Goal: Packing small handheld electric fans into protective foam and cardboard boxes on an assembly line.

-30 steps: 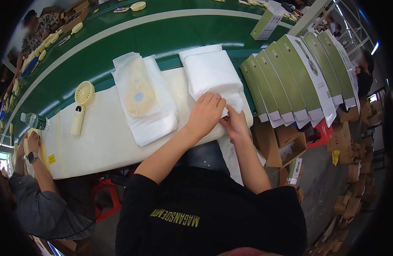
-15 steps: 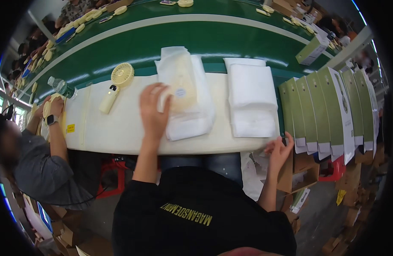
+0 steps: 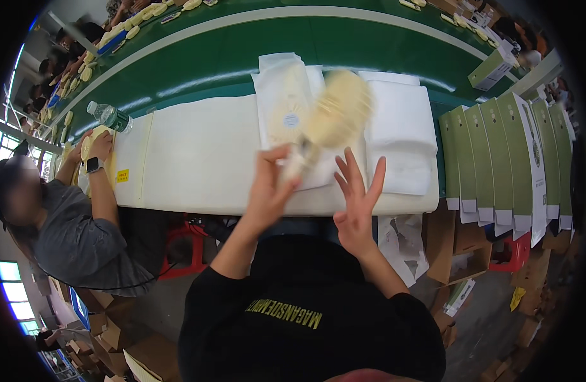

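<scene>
A row of flat green-and-white cartons (image 3: 506, 162) stands on edge at the right end of the table, with one green-and-white box (image 3: 492, 69) further back by the belt. Clear plastic bags (image 3: 286, 108), seemingly holding cream fans, lie mid-table beside a white stack (image 3: 401, 134); a small yellow label (image 3: 122, 176) sits at the left, and brown cardboard boxes (image 3: 455, 245) stand below.

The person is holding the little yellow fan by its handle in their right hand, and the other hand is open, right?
Not quite. The head view shows the left hand gripping the yellow fan by its handle; the open one is the right hand.
</scene>
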`<state>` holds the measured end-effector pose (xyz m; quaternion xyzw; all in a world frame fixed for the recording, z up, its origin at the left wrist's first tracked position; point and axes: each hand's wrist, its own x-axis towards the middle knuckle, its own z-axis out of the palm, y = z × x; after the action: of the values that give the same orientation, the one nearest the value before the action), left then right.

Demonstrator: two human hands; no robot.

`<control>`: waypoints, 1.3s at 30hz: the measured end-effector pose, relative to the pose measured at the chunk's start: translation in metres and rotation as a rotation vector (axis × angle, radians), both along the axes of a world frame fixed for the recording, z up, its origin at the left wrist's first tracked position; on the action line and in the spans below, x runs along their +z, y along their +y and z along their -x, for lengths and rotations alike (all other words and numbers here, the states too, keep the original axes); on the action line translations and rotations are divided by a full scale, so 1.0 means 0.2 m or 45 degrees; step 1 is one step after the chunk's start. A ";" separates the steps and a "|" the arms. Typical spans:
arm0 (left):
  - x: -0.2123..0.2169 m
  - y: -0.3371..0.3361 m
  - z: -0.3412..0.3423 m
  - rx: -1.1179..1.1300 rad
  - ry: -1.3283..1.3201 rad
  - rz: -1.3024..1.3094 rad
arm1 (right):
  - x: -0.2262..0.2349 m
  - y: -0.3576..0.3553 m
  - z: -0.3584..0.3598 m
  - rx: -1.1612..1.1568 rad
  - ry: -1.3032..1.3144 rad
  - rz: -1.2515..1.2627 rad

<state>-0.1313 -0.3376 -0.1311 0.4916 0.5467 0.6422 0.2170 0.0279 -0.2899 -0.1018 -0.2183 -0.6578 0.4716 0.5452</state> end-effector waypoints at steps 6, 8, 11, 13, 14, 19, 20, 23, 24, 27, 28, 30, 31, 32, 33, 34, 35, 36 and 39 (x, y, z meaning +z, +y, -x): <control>0.17 0.06 0.06 -0.260 0.676 0.355 | -0.03 0.15 -0.24 -0.109 0.357 0.235; 0.13 0.11 0.07 -0.253 0.805 0.338 | -0.03 0.18 -0.31 -0.048 0.319 0.389; 0.08 0.15 0.09 -0.235 1.073 0.310 | -0.04 0.15 -0.34 0.116 0.231 0.661; 0.06 0.17 0.09 -0.182 1.101 0.262 | -0.05 0.12 -0.38 0.186 0.190 0.800; 0.06 0.17 0.09 -0.153 1.115 0.238 | -0.07 0.11 -0.39 0.340 0.230 0.873; 0.07 0.16 0.08 -0.142 0.985 0.248 | -0.20 0.08 -0.38 0.889 0.501 1.038; 0.08 0.16 0.06 -0.195 0.767 0.321 | -0.21 0.07 -0.36 1.011 0.598 1.048; 0.11 0.14 0.02 -0.292 0.332 0.458 | -0.22 0.03 -0.23 1.052 0.514 1.115; 0.10 0.14 0.00 -0.291 0.210 0.477 | -0.22 0.02 -0.20 1.067 0.469 1.146; 0.09 0.15 -0.02 -0.292 -0.032 0.507 | -0.17 0.01 -0.14 0.915 0.407 1.207; 0.08 0.16 -0.02 -0.289 -0.161 0.487 | -0.14 0.02 -0.13 0.838 0.375 1.236; 0.08 0.16 -0.03 -0.291 -0.419 0.452 | -0.07 0.04 -0.13 0.805 0.318 1.170; 0.08 0.17 -0.04 -0.294 -0.416 0.450 | -0.04 0.04 -0.13 0.772 0.259 1.109; 0.10 0.18 -0.06 -0.291 -0.504 0.438 | -0.02 0.05 -0.13 0.736 0.201 1.046; 0.11 0.18 -0.07 -0.288 -0.591 0.426 | -0.01 0.05 -0.14 0.731 0.202 1.042; 0.12 0.19 -0.08 -0.285 -0.678 0.415 | 0.00 0.06 -0.15 0.725 0.203 1.051; 0.12 0.19 -0.09 -0.289 -0.676 0.412 | 0.01 0.07 -0.16 0.719 0.204 1.061; 0.11 0.19 -0.09 -0.312 -0.678 0.422 | 0.01 0.07 -0.17 0.713 0.206 1.070; 0.10 0.20 -0.10 -0.359 -0.679 0.438 | -0.02 0.08 -0.21 0.785 0.264 1.154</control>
<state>-0.1111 -0.2967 -0.1115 0.3334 0.4977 0.6102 0.5185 0.0693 -0.2749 -0.1055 -0.1807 -0.3654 0.8641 0.2954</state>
